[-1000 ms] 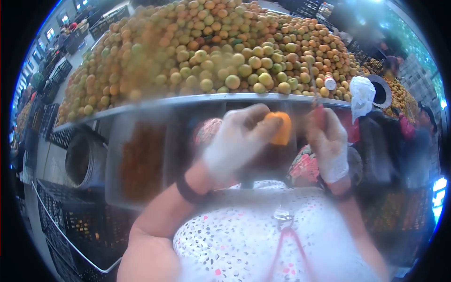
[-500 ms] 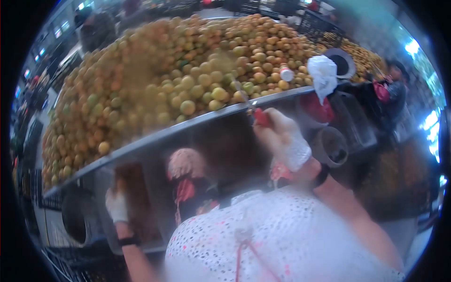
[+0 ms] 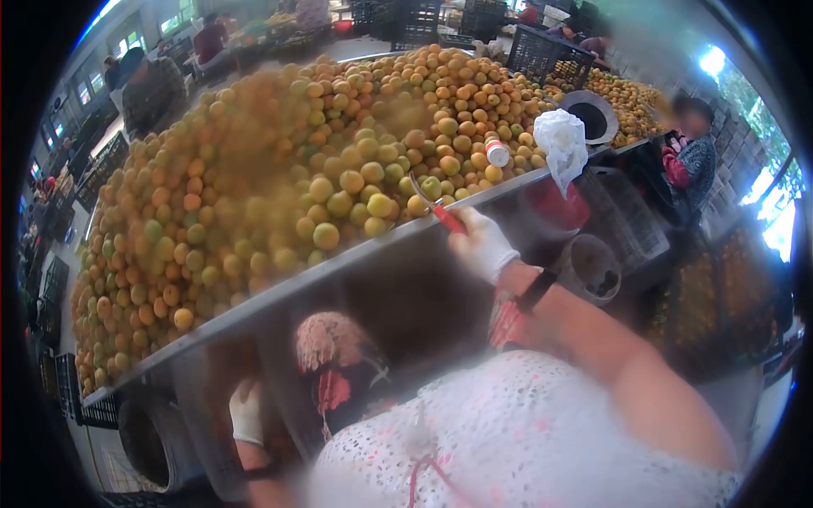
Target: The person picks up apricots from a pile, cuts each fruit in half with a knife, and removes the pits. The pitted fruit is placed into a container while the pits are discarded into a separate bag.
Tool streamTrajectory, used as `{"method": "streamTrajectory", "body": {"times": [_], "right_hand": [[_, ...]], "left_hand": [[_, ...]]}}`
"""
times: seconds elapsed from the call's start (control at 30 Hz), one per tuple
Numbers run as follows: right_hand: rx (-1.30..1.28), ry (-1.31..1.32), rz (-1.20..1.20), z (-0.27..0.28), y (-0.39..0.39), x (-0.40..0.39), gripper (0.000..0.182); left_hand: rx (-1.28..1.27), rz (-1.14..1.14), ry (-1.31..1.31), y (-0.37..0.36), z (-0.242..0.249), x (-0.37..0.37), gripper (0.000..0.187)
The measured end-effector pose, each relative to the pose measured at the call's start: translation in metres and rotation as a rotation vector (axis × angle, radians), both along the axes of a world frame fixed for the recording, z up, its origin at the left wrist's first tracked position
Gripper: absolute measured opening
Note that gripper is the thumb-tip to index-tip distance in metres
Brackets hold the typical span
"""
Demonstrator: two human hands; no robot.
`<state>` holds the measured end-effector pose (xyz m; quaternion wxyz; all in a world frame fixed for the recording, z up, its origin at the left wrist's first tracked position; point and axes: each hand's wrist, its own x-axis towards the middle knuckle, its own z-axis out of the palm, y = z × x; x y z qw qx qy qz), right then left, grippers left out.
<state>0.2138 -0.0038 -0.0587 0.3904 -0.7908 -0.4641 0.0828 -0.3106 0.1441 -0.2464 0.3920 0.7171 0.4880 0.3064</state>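
Note:
A metal-edged bin [image 3: 279,279] holds a large heap of orange, yellow and green round fruit [image 3: 339,203]. At its front rim, my right hand [image 3: 481,245], in a white glove, is closed round the red handle of a small curved knife [image 3: 447,219]; the blade points up and left over the fruit. Low on the left, my left hand [image 3: 247,412], also gloved, hangs beside a grey crate [image 3: 199,423] below the rim. Its fingers are blurred and partly hidden, so what they hold cannot be made out.
On the fruit lies a white bottle with a red label [image 3: 497,152]. A white plastic bag [image 3: 561,144] hangs over the rim. Buckets [image 3: 590,267] and crates stand below. A seated co-worker [image 3: 690,161] is at the right; another person [image 3: 151,91] is at the back left.
The view has shifted and sharpened. My right hand has moved slightly, and the knife now shows clearly. My left hand has moved right and down in the view.

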Motion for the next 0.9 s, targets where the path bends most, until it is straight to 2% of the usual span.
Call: {"method": "streamTrajectory", "body": {"times": [0.03,0.1,0.13,0.17,0.2,0.23,0.3,0.33,0.37,0.4,0.43,0.47,0.5,0.53,0.57,0.63,0.67,0.7,0.73,0.77,0.8,0.83,0.87,0.9], "right_hand": [[0.053,-0.014,0.006,-0.005,0.007,0.002,0.035],[0.187,-0.004,0.047,-0.019,0.025,0.02,0.04],[0.19,0.029,0.1,-0.021,0.036,0.033,0.049],[0.052,0.075,0.065,-0.005,0.044,0.035,0.062],[0.285,-0.248,0.249,-0.081,0.077,0.082,0.073],[0.124,-0.248,0.174,-0.038,0.063,0.065,0.076],[-0.087,-0.045,-0.074,0.038,0.036,0.028,0.073],[0.027,-0.248,0.007,-0.013,0.046,0.067,0.069],[0.138,-0.452,0.09,-0.072,0.056,0.112,0.066],[0.026,-0.429,0.035,-0.081,0.045,0.13,0.06],[0.065,-0.028,-0.099,0.007,0.003,0.078,0.055],[0.037,-0.206,-0.143,0.008,-0.016,0.09,0.052],[0.017,-0.26,-0.15,0.022,-0.038,0.099,0.047],[-0.059,-0.442,-0.144,0.019,-0.059,0.132,0.04],[-0.371,-0.478,-0.212,0.058,-0.079,0.14,0.045],[-0.524,-0.776,-0.333,0.091,-0.123,0.191,0.036],[-0.559,-1.051,-0.346,0.106,-0.156,0.224,0.034],[-0.367,-0.813,-0.592,0.128,-0.178,0.248,0.03],[-0.391,-0.801,-0.828,0.158,-0.201,0.273,0.026],[-0.939,-1.5,-0.823,0.176,-0.247,0.334,0.023],[-0.807,-0.845,-1.153,0.221,-0.265,0.325,0.033],[-0.872,-0.949,-1.098,0.242,-0.308,0.352,0.022],[-1.416,-0.869,-1.129,0.284,-0.339,0.381,0.04],[-0.756,-0.858,-1.169,0.276,-0.407,0.414,0.03]], "left_hand": [[0.113,-0.075,0.084,0.0,0.004,-0.001,0.015],[-0.287,0.09,0.007,-0.014,0.048,0.017,0.018],[0.079,-0.081,0.116,0.003,-0.001,-0.011,0.02],[0.132,-0.049,0.144,-0.002,0.0,0.002,0.018],[-0.304,-0.047,-0.276,0.042,-0.067,-0.045,0.013],[-0.289,-0.044,0.28,0.027,-0.033,-0.046,0.034],[-0.127,-0.057,0.513,0.009,0.028,-0.007,0.037],[-0.129,-0.063,0.52,0.017,0.018,-0.017,0.037],[0.047,-0.185,0.55,0.028,0.0,-0.029,0.034],[0.223,-0.31,0.573,0.033,-0.013,-0.036,0.033],[0.216,-0.325,0.574,0.035,-0.015,-0.035,0.033],[0.243,-0.344,0.524,0.037,-0.007,-0.027,0.03],[0.27,-0.363,0.475,0.038,0.008,-0.016,0.028],[0.279,-0.378,0.596,0.031,0.043,0.006,0.027],[0.891,-0.542,1.011,0.012,0.107,0.054,0.025],[0.144,-0.319,0.258,0.026,0.097,0.009,0.024],[0.03,-0.254,0.185,0.012,0.138,0.025,0.025],[-0.081,-0.186,0.11,0.0,0.184,0.043,0.027],[-0.204,-0.101,0.123,0.0,0.204,0.038,0.029],[-0.325,-0.012,0.141,0.001,0.219,0.035,0.033],[-0.331,0.06,0.076,0.003,0.222,0.026,0.034],[-0.293,0.062,0.129,0.01,0.226,0.016,0.033],[-0.29,0.085,0.134,0.015,0.231,0.007,0.032],[-0.284,0.111,0.133,0.021,0.236,0.005,0.032]]}}
